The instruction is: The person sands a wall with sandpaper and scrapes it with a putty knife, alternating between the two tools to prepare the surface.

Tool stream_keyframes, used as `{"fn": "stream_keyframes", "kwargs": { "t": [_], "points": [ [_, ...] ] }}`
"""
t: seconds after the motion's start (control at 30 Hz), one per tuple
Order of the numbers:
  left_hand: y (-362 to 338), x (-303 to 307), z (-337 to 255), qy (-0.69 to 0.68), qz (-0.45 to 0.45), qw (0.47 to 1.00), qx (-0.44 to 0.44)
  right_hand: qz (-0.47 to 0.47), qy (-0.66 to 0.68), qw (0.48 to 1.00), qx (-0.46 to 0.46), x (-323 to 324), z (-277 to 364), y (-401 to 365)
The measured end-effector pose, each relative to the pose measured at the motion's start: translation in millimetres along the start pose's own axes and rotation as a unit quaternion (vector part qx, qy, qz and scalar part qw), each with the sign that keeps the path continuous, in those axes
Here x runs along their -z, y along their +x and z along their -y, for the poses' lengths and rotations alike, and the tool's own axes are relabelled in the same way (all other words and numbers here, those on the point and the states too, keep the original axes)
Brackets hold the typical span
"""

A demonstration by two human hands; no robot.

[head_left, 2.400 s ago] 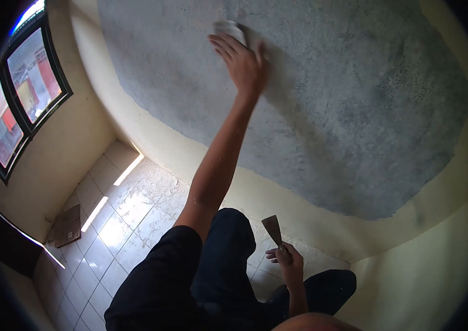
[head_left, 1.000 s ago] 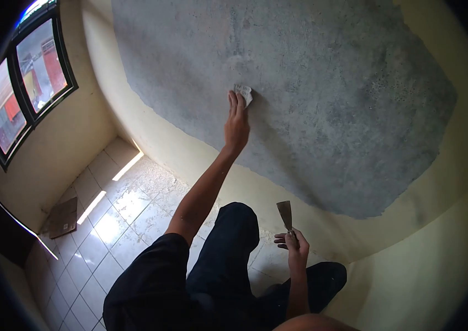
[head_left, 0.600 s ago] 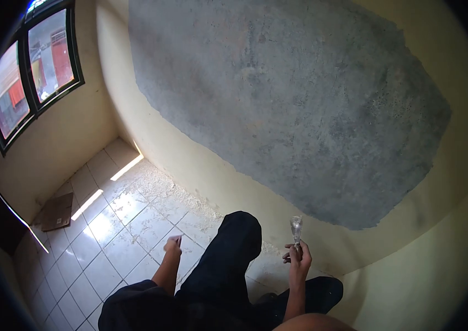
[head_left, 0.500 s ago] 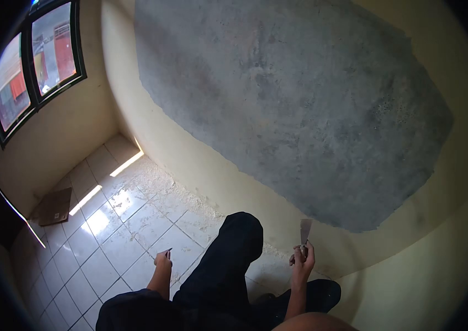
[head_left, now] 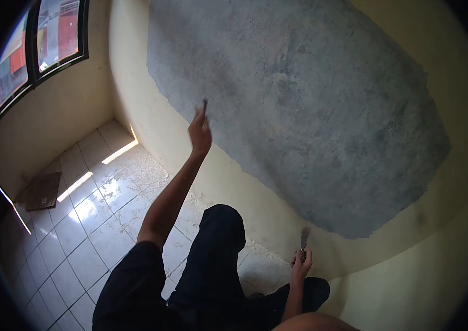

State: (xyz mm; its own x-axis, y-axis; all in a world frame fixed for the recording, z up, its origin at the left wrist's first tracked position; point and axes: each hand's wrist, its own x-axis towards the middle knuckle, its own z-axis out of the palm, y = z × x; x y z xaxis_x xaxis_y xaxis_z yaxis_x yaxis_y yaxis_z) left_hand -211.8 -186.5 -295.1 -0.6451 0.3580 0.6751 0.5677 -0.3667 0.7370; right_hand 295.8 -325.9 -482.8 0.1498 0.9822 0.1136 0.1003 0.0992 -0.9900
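My left hand (head_left: 200,134) is raised in front of the grey area of the wall (head_left: 300,121), over its lower left edge. Its fingers are closed around a slim dark tool (head_left: 205,106) that points upward; the hand is slightly blurred, and I cannot tell the tool's kind. Lower down at the right, my right hand (head_left: 300,266) grips a putty knife (head_left: 305,237) by the handle. Its flat blade points up, close to the cream paint just below the grey area.
Cream paint (head_left: 234,182) borders the ragged grey area. Pale flakes (head_left: 148,168) lie along the wall's foot on the white tile floor (head_left: 87,254). A brown flat board (head_left: 43,191) rests at the left, below a dark-framed window (head_left: 57,33). My bent knee (head_left: 223,226) is near the wall.
My left hand has risen from low over the floor to the grey wall area, still holding the slim tool. My right hand and putty knife have shifted only slightly.
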Motion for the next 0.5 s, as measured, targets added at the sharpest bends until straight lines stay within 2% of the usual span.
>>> {"fn": "stream_keyframes", "kwargs": {
  "t": [0.1,0.13,0.2,0.27,0.3,0.4,0.47,0.5],
  "points": [
    [101,-97,-79,-0.06,-0.004,0.989,-0.133,-0.003,0.0,0.998,-0.063,-1,-20,-1],
    [130,-127,-101,-0.014,-0.02,0.979,-0.202,-0.004,0.005,0.996,-0.092,-3,-24,2],
    [169,-167,-150,0.056,-0.083,0.949,-0.3,0.001,0.021,0.997,-0.069,-10,-31,7],
    [165,-194,-177,0.005,-0.121,0.962,-0.243,0.025,0.003,0.999,-0.024,-19,-31,8],
    [162,-199,-180,-0.016,-0.135,0.967,-0.217,0.023,-0.004,0.999,-0.027,-24,-30,8],
    [105,-182,-144,0.013,-0.019,0.954,-0.299,0.05,-0.01,0.998,-0.022,-32,-36,6],
    [56,-169,-84,0.045,0.053,0.93,-0.361,0.065,-0.019,0.997,-0.036,-37,-29,7],
    [22,-153,-57,0.084,0.12,0.93,-0.338,0.073,-0.022,0.996,-0.043,-42,-26,5]
  ]
}}
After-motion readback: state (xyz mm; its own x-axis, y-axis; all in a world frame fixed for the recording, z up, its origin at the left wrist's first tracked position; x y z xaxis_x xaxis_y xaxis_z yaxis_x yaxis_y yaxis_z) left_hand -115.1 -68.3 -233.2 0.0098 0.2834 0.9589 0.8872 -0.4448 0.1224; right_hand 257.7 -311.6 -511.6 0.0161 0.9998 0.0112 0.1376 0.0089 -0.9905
